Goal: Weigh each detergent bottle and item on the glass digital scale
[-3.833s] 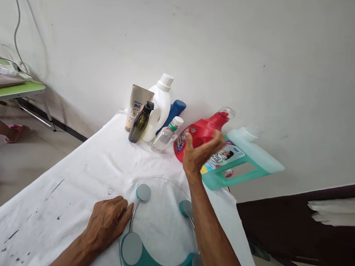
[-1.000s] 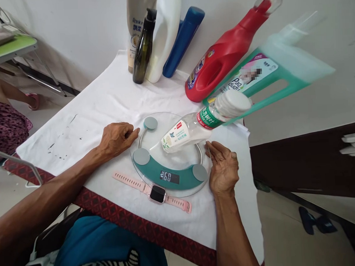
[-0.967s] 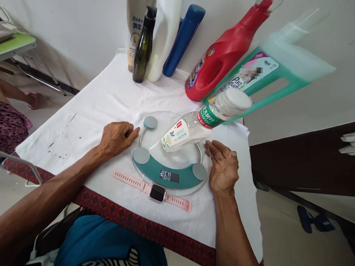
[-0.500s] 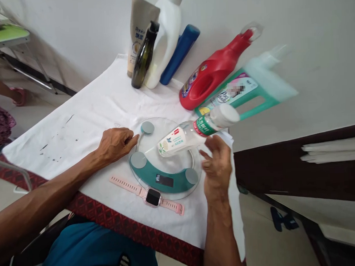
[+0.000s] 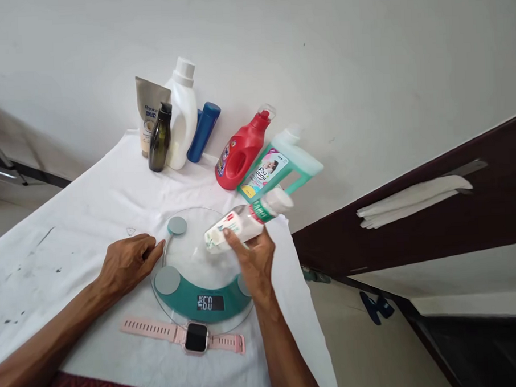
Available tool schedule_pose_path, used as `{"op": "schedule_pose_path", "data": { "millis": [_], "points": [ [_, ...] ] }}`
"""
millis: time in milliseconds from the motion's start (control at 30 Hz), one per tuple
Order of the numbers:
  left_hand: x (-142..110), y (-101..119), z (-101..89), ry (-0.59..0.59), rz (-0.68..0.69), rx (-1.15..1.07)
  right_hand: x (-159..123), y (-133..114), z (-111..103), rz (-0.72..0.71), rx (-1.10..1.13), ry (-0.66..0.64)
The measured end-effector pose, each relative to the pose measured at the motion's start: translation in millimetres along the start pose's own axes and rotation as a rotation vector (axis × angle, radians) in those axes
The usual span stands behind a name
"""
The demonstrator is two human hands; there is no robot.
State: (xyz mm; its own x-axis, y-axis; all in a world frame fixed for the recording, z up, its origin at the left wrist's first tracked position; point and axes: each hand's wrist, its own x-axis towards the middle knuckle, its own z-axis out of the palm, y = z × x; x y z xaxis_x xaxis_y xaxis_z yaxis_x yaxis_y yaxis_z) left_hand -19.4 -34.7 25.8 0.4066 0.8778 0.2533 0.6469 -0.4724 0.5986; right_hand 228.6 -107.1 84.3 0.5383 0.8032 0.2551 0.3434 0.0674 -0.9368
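Note:
A clear bottle [image 5: 250, 219] with a white cap and a green and red neck band stands on the round glass scale [image 5: 190, 304], looking tilted in this view. My right hand [image 5: 257, 256] is closed around it, thumb across the front label and the other fingers behind. Lit digits show on the scale's display. My left hand [image 5: 130, 259] lies on the cloth at the scale's left edge, fingers curled in and thumb towards the glass, with nothing visible in it. Just in front of the scale lies a pink-strapped smartwatch [image 5: 196, 337], its screen dark.
Along the wall stand a beige tube [image 5: 146, 130], a dark pump bottle [image 5: 160, 139], a white jug [image 5: 185, 108], a blue bottle [image 5: 204, 133], a red detergent bottle [image 5: 243, 148] and a green jug [image 5: 299, 166]. A white cloth [image 5: 87, 209] covers the table. Slippers [image 5: 376, 307] lie on the floor.
My right hand has come from beside the bottle to close on it. The display, dark before, now shows digits. My left hand stays by the scale; the camera view has shifted.

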Motion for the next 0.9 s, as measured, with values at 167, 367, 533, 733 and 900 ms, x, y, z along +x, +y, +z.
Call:
{"op": "schedule_pose_path", "data": {
  "millis": [167,367,533,733,900],
  "points": [
    [1.1,0.7,1.3,0.041,0.028,-0.025,81.2,25.5,-16.0,-0.096,-0.115,0.24],
    [2.1,-2.9,6.2,0.07,0.042,-0.031,172.9,72.2,-7.4,-0.089,-0.372,0.43],
    [1.3,-5.9,8.8,0.069,0.05,-0.017,188.8,98.0,9.0,-0.08,-0.439,0.415],
    [-0.4,-5.0,8.6,0.031,0.054,-0.017,182.7,101.9,12.6,-0.068,-0.439,0.397],
    [-0.8,-4.7,9.7,-0.007,0.046,-0.035,165.2,86.2,8.4,-0.091,-0.42,0.418]
  ]
}}
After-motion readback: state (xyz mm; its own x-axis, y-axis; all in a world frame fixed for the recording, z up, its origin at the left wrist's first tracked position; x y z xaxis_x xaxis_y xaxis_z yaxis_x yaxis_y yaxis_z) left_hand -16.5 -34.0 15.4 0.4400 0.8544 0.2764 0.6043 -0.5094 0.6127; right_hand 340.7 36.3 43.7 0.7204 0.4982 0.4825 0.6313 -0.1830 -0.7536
